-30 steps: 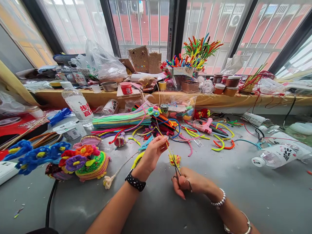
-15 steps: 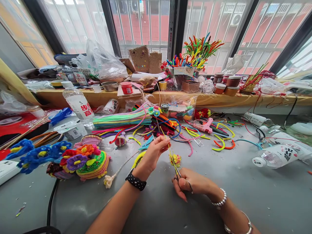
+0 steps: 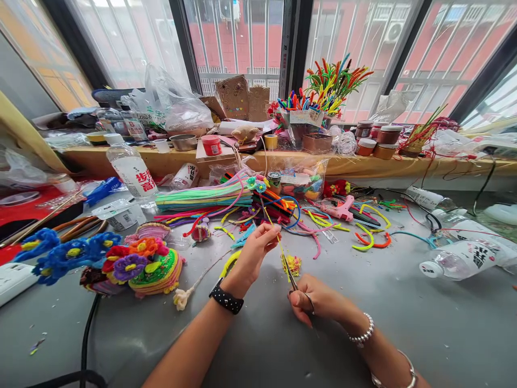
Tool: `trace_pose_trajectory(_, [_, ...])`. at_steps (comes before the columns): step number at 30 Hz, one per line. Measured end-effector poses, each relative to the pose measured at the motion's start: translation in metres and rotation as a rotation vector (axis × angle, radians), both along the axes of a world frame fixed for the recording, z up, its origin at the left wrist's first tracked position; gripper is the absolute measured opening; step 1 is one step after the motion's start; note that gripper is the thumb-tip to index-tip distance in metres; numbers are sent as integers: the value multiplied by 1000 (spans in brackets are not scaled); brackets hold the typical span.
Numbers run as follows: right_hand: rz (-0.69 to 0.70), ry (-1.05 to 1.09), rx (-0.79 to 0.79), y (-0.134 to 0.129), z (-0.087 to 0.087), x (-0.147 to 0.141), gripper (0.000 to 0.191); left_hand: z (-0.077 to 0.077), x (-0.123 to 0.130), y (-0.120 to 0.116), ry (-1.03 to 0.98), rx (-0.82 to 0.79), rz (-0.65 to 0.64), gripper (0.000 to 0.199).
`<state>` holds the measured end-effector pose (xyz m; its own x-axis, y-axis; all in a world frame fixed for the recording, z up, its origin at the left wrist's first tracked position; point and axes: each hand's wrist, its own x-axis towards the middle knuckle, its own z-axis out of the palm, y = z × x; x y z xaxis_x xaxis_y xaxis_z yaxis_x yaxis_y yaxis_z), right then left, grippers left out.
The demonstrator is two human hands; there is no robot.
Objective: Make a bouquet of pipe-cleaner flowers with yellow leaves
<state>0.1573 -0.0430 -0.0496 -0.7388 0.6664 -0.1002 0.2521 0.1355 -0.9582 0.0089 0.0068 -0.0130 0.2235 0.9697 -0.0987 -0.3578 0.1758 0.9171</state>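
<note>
Between thumb and fingers my left hand (image 3: 260,242) pinches a thin yellow pipe cleaner (image 3: 281,248), which runs down toward my right hand. A pair of scissors (image 3: 291,277) is in my right hand (image 3: 309,299), with fingers through the handles and the blades pointing up along the pipe cleaner. The blades look nearly closed; whether they touch the strand I cannot tell. Just behind the blades lies a small pile of yellow and pink fuzz clippings (image 3: 294,264) on the grey table. Left of my left wrist rests a cream flower on a thin stem (image 3: 183,297).
Colourful fuzzy flowers (image 3: 129,267) and a green-topped round piece (image 3: 159,272) lie at the left. Behind my hands is a bundle of pipe cleaners (image 3: 205,196), with a pink glue gun (image 3: 343,209) to its right. Plastic bottles (image 3: 464,258) lie at the right; a black cable (image 3: 86,334) crosses the front left.
The scissors have gone from slightly open to nearly closed, and my right hand has shifted a little. My left hand keeps its pinch in almost the same place.
</note>
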Motion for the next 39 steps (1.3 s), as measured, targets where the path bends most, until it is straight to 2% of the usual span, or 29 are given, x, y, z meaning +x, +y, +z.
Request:
trace_pose_trajectory(17, [-97, 32, -36, 1, -1, -3, 68, -2, -1, 3, -189, -62, 64, 16])
trace_pose_trajectory(27, [-195, 74, 46, 2, 7, -4, 74, -1, 0, 3, -262, -43, 97, 16])
trace_pose_trajectory(30, [-144, 90, 38, 1, 7, -4, 78, 0, 0, 3, -258, -42, 74, 16])
trace_pose_trajectory(34, [-8, 60, 25, 0, 2, -1, 81, 0, 0, 3, -248, -45, 28, 16])
trace_pose_trajectory(39, [81, -4, 76, -1, -5, 1, 82, -2, 0, 3, -221, -46, 3, 15])
